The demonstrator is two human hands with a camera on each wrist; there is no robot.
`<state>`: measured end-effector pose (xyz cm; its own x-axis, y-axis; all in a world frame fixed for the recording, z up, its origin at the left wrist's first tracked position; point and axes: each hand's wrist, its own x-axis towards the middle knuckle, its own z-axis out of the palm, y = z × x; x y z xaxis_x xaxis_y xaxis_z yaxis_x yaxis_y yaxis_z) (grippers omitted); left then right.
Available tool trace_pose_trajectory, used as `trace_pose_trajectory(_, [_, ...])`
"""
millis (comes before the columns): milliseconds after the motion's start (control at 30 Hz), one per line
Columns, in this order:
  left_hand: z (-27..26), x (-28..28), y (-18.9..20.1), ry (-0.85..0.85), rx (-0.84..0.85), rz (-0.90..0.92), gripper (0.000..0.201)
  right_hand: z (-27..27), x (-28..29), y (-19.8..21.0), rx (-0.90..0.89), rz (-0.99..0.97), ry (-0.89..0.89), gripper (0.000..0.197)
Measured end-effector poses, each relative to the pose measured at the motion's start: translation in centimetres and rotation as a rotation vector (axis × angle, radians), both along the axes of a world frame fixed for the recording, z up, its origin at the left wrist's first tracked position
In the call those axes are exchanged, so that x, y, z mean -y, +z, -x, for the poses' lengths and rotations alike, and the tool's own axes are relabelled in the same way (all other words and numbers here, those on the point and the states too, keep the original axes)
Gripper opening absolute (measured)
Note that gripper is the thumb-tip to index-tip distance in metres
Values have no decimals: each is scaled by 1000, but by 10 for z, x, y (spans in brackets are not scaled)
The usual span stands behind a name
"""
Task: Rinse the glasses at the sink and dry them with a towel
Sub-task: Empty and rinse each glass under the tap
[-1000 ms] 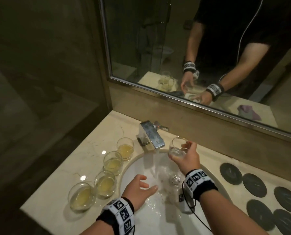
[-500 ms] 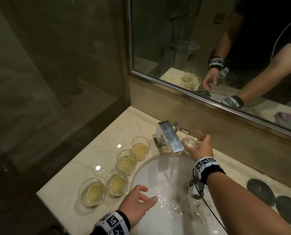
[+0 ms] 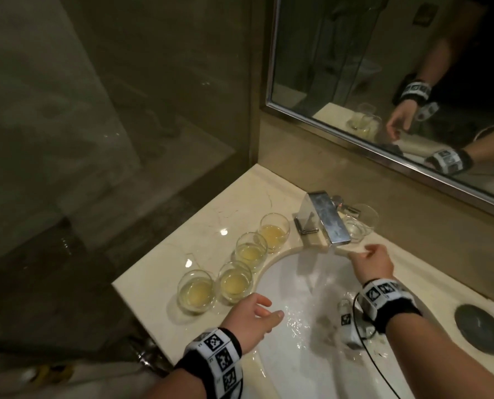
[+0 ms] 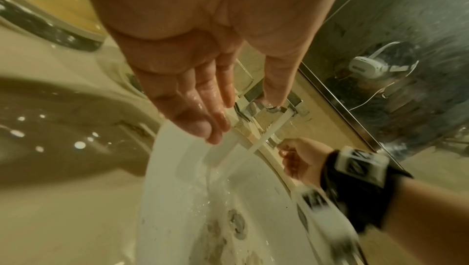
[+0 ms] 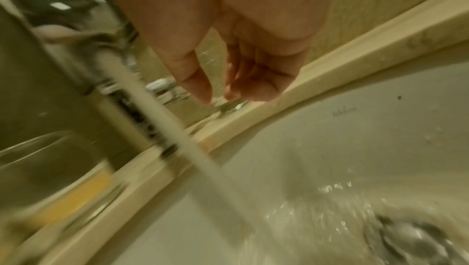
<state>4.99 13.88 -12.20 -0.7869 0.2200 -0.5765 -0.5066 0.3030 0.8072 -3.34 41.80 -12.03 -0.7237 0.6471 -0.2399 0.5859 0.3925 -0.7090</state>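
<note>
Several glasses with yellow liquid [image 3: 251,251] stand in a row on the counter left of the white sink [image 3: 286,367]. One clear empty glass [image 3: 360,223] stands upright on the counter just right of the chrome faucet [image 3: 323,220], which runs water [image 5: 177,132] into the basin. My right hand [image 3: 369,260] hovers at the sink's back rim just in front of that glass, fingers loosely curled and empty [image 5: 228,88]. My left hand [image 3: 254,315] is over the sink's left rim, wet, with straight fingers [image 4: 215,112], holding nothing.
A mirror [image 3: 355,67] runs along the wall behind the counter. A dark round coaster [image 3: 481,329] lies on the counter right of the sink. A glass wall stands to the left. The drain [image 5: 416,243] is at the basin's bottom.
My right hand carried the clear glass from the water stream to the counter beside the faucet, set it down and let go. The left hand stayed at the sink's left rim.
</note>
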Motion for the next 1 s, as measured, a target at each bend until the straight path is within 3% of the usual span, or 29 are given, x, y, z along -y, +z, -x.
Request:
trace_pose_trajectory(100, [-2,12,-1,-7,35,28,51,-43,43,-3,117,-24,325,6])
trace_pose_trajectory(200, [-6,25,-4,-37,40,74,40,-72,92,1,110,46,640,15])
trace_pose_trajectory(300, [-11,37,-8,-45,27,139,23,-79,137,8,-9,102,774,45])
trace_pose_trajectory(400, [-19,46,-7,-50,17,180,16,-77,171,7,-61,124,773,82])
trace_pose_trajectory(533, [-23,56,-3,-14,33,140,27,-73,199,-4,-116,124,689,96])
trace_pose_trajectory(800, [-24,66,-4,20,31,138,21,-70,218,-13,-162,-10,576,88])
trace_pose_trajectory(1000, [-21,54,-6,-23,24,155,7,-69,213,-12,-153,74,608,89])
